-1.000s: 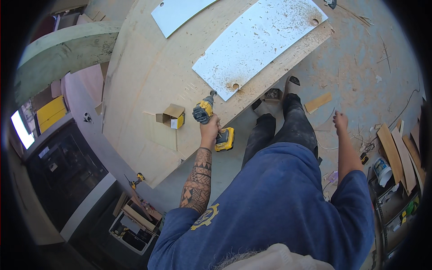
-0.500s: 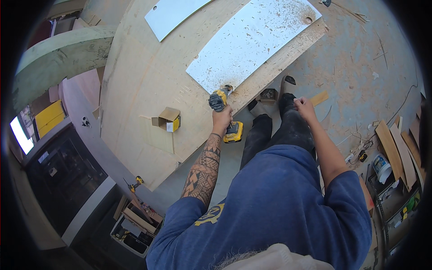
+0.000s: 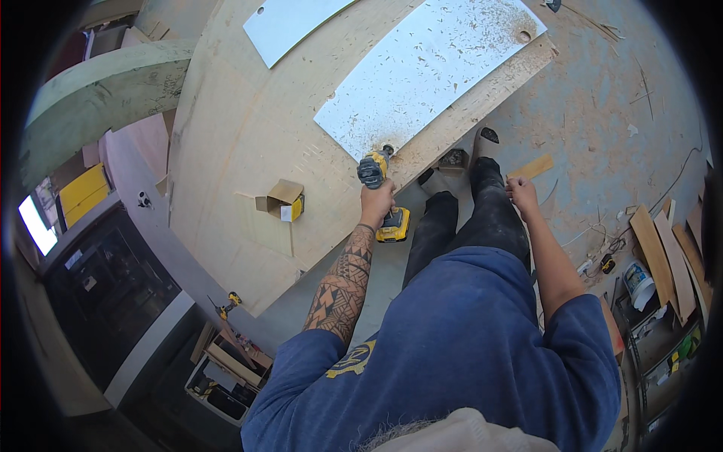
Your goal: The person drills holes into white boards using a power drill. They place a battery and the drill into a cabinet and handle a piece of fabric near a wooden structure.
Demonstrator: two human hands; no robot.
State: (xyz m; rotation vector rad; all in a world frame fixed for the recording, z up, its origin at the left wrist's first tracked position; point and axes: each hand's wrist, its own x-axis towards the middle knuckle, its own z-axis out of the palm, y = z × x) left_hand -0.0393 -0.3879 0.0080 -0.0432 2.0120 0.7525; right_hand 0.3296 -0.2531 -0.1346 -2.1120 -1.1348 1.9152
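My left hand [image 3: 376, 202] grips the handle of a yellow and black cordless drill [image 3: 372, 172]. The drill's dark round cutter [image 3: 388, 150] is at the near corner of a white curved-edged panel [image 3: 407, 83], among wood shavings; whether it touches the panel cannot be made out. A round hole pierces the panel's far right corner. Beside my right thigh, my right hand [image 3: 523, 196] hangs with fingers curled together. What they hold, if anything, is too small to tell.
The panel lies on a large plywood sheet [image 3: 218, 181]. An open cardboard box [image 3: 282, 197] and a second white panel [image 3: 290, 26] rest there too. Another drill [image 3: 227, 304] sits past the left edge. Wood strips [image 3: 654, 252] and a white bucket [image 3: 639, 285] stand at right.
My right hand has drawn back slightly toward me. The drill stays at the panel's near corner with only a small shift, and the whole view has moved a little.
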